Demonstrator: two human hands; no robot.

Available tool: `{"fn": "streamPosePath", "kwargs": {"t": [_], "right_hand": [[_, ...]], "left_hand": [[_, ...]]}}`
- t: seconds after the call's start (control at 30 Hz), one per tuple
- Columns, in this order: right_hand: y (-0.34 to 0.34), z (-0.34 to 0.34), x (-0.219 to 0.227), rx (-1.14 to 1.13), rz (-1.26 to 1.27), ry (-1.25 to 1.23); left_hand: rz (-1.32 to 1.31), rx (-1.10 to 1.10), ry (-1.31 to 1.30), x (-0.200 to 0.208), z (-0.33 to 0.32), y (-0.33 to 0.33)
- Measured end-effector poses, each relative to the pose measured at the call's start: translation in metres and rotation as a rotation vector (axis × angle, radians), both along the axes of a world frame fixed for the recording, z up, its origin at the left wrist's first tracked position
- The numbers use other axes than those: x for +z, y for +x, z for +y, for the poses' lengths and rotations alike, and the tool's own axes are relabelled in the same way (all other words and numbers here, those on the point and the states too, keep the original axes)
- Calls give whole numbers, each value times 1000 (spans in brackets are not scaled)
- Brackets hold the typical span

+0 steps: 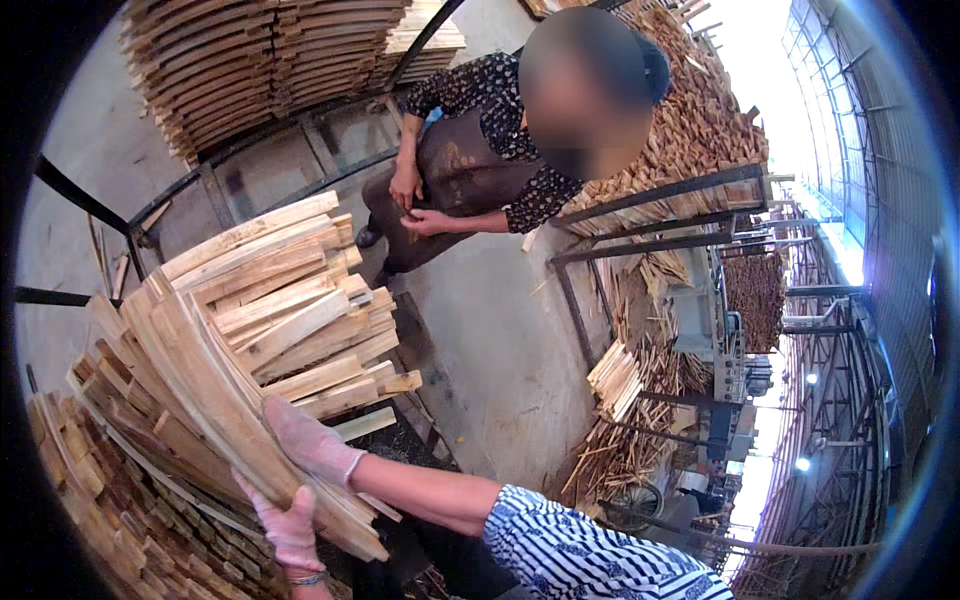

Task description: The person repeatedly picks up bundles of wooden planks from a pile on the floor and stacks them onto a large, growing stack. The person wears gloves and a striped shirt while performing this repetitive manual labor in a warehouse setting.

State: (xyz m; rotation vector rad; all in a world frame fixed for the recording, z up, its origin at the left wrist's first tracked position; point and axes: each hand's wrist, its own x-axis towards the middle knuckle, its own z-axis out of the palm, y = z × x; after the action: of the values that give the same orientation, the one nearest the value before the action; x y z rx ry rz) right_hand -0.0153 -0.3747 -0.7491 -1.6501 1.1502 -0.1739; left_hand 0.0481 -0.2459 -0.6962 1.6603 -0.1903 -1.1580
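A bundle of long pale wooden slats (205,375) lies slanted across the left side. My right hand (312,440), in a pale pinkish glove, is closed over the bundle's right edge, its fingertips partly out of sight. Lower down, my gloved left hand (287,530) grips the bundle near its close end, with thumb and fingers apart around the wood. Just beyond the bundle, shorter pale wood strips (300,330) are layered with uneven ends. Darker stacked wood strips (150,510) fill the lower left, beside my left hand.
Facing me stands a person in a dark apron (465,170), hands together. Tall stacked slats (260,70) rise at the back left. Black metal frame bars (660,195) stick out on the right. Loose wood strips (640,440) are heaped on the right, past the concrete floor (500,350).
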Motion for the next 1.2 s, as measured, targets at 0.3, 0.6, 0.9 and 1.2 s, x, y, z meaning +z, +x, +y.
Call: {"fn": "streamPosePath", "kwargs": {"t": [0.3,0.6,0.9,1.2], "right_hand": [[3,7,-16,29,151,-48],[-30,-7,134,23,-82,501],[-70,18,225,-72,-468,677],[-100,7,345,-236,-967,921]], "left_hand": [[169,76,-36,-6,-11,30],[277,122,-13,111,8,31],[374,153,22,242,3,-11],[-126,-221,-154,321,44,-3]]}}
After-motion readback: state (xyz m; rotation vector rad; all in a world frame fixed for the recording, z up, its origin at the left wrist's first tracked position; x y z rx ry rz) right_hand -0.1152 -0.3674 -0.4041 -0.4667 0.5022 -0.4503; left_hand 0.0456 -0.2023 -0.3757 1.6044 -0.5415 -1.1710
